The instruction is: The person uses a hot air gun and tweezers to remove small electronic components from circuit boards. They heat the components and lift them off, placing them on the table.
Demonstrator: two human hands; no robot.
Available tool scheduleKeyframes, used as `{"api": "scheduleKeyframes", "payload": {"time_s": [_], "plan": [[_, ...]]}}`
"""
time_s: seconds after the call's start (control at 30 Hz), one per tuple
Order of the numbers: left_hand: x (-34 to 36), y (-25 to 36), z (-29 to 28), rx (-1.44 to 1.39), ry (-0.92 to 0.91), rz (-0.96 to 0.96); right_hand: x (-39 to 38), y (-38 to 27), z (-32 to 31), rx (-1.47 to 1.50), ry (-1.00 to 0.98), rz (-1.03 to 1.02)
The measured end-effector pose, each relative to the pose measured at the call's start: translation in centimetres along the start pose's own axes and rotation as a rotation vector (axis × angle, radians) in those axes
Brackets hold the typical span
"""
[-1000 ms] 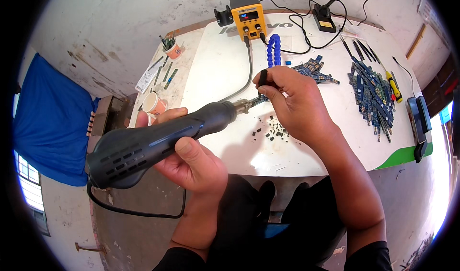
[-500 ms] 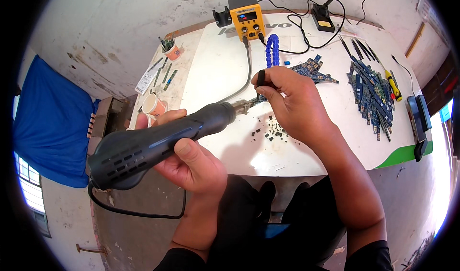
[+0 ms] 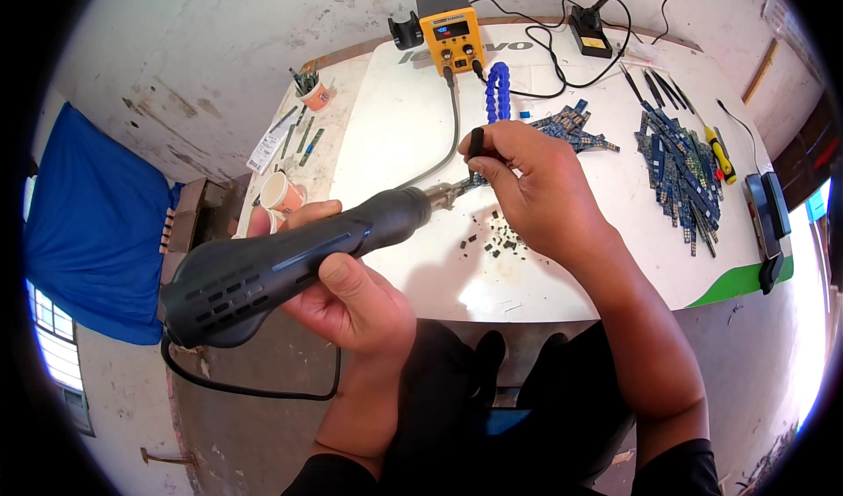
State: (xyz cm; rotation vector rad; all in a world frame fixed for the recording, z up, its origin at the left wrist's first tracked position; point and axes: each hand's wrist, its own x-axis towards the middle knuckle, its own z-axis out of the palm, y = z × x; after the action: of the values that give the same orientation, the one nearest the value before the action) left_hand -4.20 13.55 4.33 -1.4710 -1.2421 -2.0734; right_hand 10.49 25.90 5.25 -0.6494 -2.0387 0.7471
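My left hand (image 3: 364,307) is wrapped around the black body of a hot air gun (image 3: 294,263). The metal nozzle (image 3: 442,197) points right, toward my right hand (image 3: 536,176). Pinched between that hand's thumb and fingers are slim black tweezers (image 3: 476,142), upright, with their lower end close to the nozzle. A circuit board strip (image 3: 477,180) shows partly at the nozzle's mouth; my right hand hides the rest. Small black chips (image 3: 498,241) lie scattered on the white table (image 3: 386,110) below. Behind my right hand spreads a pile of circuit board strips (image 3: 575,130).
A yellow rework station (image 3: 453,35) stands at the back, its grey hose leading to the gun. Beside it are a blue jointed hose (image 3: 498,92) and a soldering iron stand (image 3: 590,32). More board strips (image 3: 680,171) and a yellow screwdriver (image 3: 720,155) lie right; paper cups (image 3: 281,193) stand left.
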Motion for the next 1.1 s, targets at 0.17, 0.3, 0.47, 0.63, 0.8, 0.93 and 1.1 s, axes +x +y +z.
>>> {"api": "scheduleKeyframes", "payload": {"time_s": [0.17, 0.3, 0.47, 0.63, 0.8, 0.93, 1.1], "plan": [[0.07, -0.14, 0.03, 0.022, -0.007, 0.029, 0.03, 0.0, -0.01, 0.004, -0.001, 0.006], [0.09, -0.36, -0.11, 0.043, -0.015, 0.05, 0.03, 0.1, 0.0, -0.008, -0.001, 0.005], [-0.02, -0.36, -0.24, 0.079, -0.011, 0.052, 0.05, -0.03, 0.0, -0.004, -0.009, 0.015], [-0.01, -0.32, -0.14, 0.07, -0.01, 0.053, 0.04, -0.05, 0.0, 0.022, 0.003, 0.006], [-0.1, -0.39, -0.1, 0.071, 0.009, 0.047, 0.1, -0.16, -0.01, 0.012, -0.002, 0.02], [-0.09, -0.48, -0.24, 0.061, 0.001, 0.049, 0.02, -0.11, 0.07, 0.005, 0.012, -0.007], [-0.03, -0.34, -0.15, 0.055, 0.018, 0.038, 0.03, -0.18, 0.05, -0.004, 0.01, 0.002]]}}
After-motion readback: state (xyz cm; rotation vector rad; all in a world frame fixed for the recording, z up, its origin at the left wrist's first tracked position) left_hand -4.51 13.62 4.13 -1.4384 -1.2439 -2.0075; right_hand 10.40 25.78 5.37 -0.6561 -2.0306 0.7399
